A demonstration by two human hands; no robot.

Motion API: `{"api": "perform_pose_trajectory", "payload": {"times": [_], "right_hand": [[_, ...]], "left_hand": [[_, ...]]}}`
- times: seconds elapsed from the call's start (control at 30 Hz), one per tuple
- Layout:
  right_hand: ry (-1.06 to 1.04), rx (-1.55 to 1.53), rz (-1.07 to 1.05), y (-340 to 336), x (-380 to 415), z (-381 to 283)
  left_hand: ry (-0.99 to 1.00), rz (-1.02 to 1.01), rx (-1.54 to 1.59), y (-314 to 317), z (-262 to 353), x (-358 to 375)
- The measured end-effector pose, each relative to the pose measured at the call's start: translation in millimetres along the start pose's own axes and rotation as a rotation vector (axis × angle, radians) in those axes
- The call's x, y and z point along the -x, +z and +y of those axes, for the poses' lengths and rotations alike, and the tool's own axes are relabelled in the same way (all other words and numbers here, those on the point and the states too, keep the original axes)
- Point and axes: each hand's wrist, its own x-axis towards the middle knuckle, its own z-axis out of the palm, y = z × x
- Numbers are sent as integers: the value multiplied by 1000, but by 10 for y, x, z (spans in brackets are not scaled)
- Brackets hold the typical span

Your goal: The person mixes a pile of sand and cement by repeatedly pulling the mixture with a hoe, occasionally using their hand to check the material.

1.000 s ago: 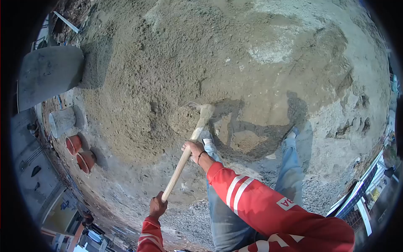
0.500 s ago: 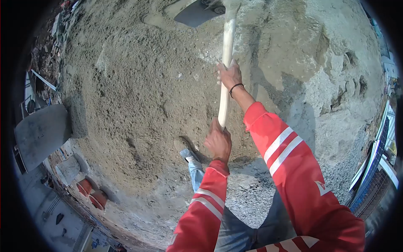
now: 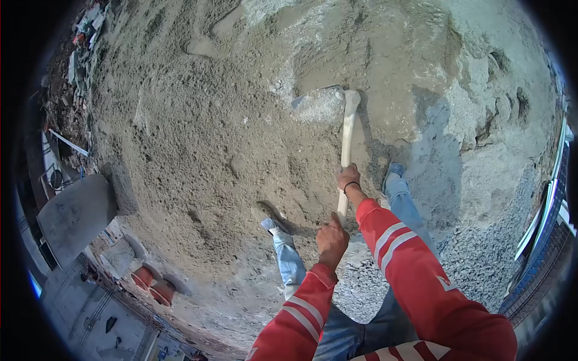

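Both hands clench the wooden handle (image 3: 345, 150), the right hand (image 3: 348, 178) above the left hand (image 3: 332, 232); the hoe blade (image 3: 319, 103) bites the sand pile (image 3: 198, 138); mid-mixing, likely; next pull calls for a firm grip.

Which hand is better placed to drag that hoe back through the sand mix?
Probably the right hand. It grips the wooden handle higher up, nearer the blade sunk in the sand pile. The left hand holds the handle's butt end, close to the body, better for steadying.
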Motion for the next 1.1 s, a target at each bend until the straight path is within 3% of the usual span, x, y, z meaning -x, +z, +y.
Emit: {"api": "perform_pose_trajectory", "payload": {"times": [0.07,0.13,0.2,0.27,0.5,0.57,0.67,0.73,0.8,0.9,0.97,1.0,1.1], "right_hand": [[184,-143,-101,115,200,429],[154,-140,-73,423,302,1112],[269,-118,-126,618,443,1710],[447,-216,-354,304,791,1677],[709,-665,-437,170,1313,1741],[735,-1010,-467,424,1208,1935],[718,-933,-370,255,1517,1137],[681,-981,-418,339,1653,837],[803,-1023,-323,526,1866,418],[713,-1088,-245,1006,2450,-202],[710,-1168,-544,1782,2882,-267],[672,-1045,-530,1680,3387,-608],[638,-1080,-798,1704,4190,-1094]], "left_hand": [[9,-89,11,27,-110,285],[-26,-248,74,-116,-81,578],[-26,-308,24,-34,-79,850],[-35,-360,29,-96,-68,1069],[-37,-540,63,-405,-246,1154],[-8,-547,68,-563,-416,1044],[64,-430,145,-720,-921,1045],[174,-366,165,-782,-1449,1285],[255,-254,264,-1018,-2048,1631],[181,-233,354,-1615,-2946,2377],[55,-228,301,-1776,-3597,2851],[-5,-202,225,-1721,-4038,3046],[34,-151,56,-1780,-5027,3519]]}}
